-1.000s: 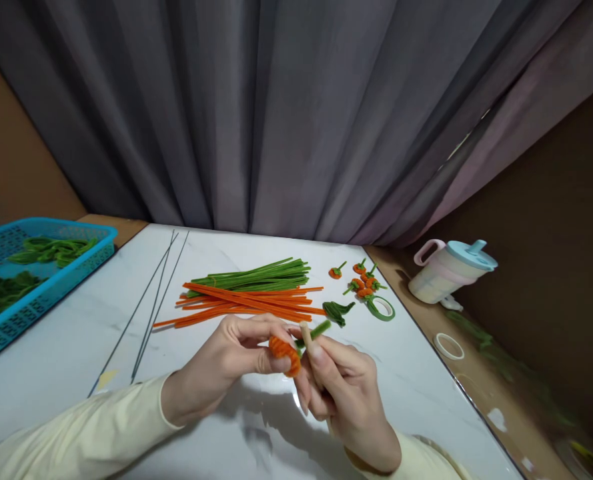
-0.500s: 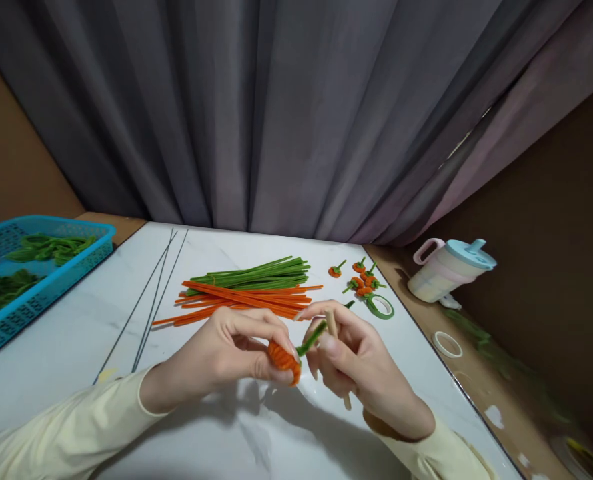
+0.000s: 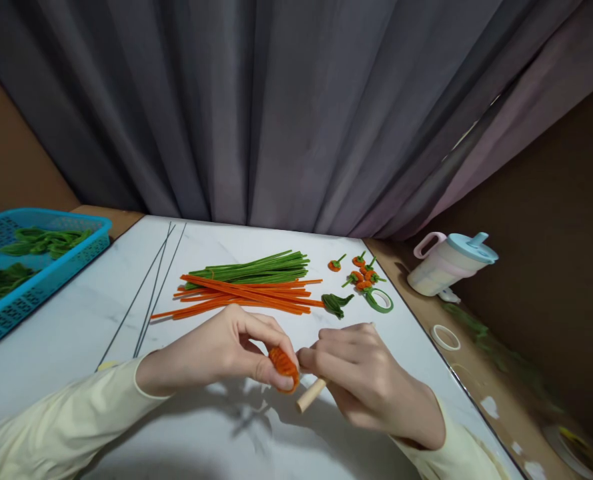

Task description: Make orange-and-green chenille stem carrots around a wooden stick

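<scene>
Lowered since the earlier frame, the right hand [image 3: 371, 380] closes around the dowel [image 3: 311, 395], the left hand [image 3: 226, 350] pinching the orange coil [image 3: 283, 368] near centre; finished pieces [image 3: 361, 275] lie far right, many stems [image 3: 249, 290] remain unused.

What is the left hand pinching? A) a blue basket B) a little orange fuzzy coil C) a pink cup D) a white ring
B: the left hand pinches a small orange pipe-cleaner coil between thumb and fingers, right beside the right hand, which grips a wooden dowel.
</scene>
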The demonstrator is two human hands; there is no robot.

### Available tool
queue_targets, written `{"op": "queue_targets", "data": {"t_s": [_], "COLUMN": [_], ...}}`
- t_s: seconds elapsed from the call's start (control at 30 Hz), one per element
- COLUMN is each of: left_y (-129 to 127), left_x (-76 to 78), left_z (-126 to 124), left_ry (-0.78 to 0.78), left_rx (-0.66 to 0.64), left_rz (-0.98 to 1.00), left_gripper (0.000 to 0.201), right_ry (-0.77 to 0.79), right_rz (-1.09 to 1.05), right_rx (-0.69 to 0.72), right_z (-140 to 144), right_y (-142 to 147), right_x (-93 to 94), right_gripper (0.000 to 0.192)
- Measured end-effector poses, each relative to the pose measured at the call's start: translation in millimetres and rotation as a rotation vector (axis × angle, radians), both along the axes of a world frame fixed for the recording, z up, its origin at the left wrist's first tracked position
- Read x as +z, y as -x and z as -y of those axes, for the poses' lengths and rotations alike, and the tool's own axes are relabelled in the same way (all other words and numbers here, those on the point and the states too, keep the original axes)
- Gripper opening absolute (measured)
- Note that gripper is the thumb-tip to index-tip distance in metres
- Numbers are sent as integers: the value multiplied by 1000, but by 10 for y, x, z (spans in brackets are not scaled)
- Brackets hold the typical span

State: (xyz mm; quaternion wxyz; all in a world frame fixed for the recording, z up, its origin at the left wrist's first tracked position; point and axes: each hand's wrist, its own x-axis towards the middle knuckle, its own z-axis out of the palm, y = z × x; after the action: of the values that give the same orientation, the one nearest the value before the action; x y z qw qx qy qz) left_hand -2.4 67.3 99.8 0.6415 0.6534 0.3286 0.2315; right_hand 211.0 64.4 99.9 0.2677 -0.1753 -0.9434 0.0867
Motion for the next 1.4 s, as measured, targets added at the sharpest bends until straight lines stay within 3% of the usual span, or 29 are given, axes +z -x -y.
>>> {"op": "queue_targets", "data": {"t_s": [0.07, 0.2, 0.33, 0.47, 0.57, 0.67, 0.9, 1.17, 1.23, 1.3, 1.4], "left_y": [9, 15, 0, -13, -15, -17, -24, -48, -57, -60, -31], "left_x": [2, 16, 25, -5, -58, -109, -150, -164, -156, -146, -134], "left_z": [-6, 1, 29, 43, 36, 24, 35, 69, 55, 38, 34], "left_ry": [-2, 2, 120, 284, 322, 337, 301, 374, 316, 158, -343], "left_rx": [-1, 10, -12, 20, 50, 65, 42, -12, 1, 56, 132], "left_rz": [20, 56, 133, 283, 346, 358, 381, 404, 395, 353, 235], "left_gripper": [6, 6, 9, 20, 25, 26, 26, 36, 39, 35, 11], "right_ry": [-22, 150, 246, 27, -216, -322, -114, -26, 28, 204, 587], "right_rz": [-56, -207, -187, -59, -5, -25, -14, 2, -3, -24, -98], "right_rx": [-46, -119, -26, -13, -88, -90, 5, 28, -11, -68, -221], "right_z": [48, 113, 111, 76, 66, 83, 154, 171, 152, 114, 33], "right_y": [46, 122, 105, 46, 49, 96, 189, 175, 136, 75, -55], "right_x": [-39, -115, -98, -19, -10, -52, -85, -51, -23, 21, 106], "right_gripper": [24, 16, 14, 22, 24, 24, 40, 37, 30, 13, 12]}}
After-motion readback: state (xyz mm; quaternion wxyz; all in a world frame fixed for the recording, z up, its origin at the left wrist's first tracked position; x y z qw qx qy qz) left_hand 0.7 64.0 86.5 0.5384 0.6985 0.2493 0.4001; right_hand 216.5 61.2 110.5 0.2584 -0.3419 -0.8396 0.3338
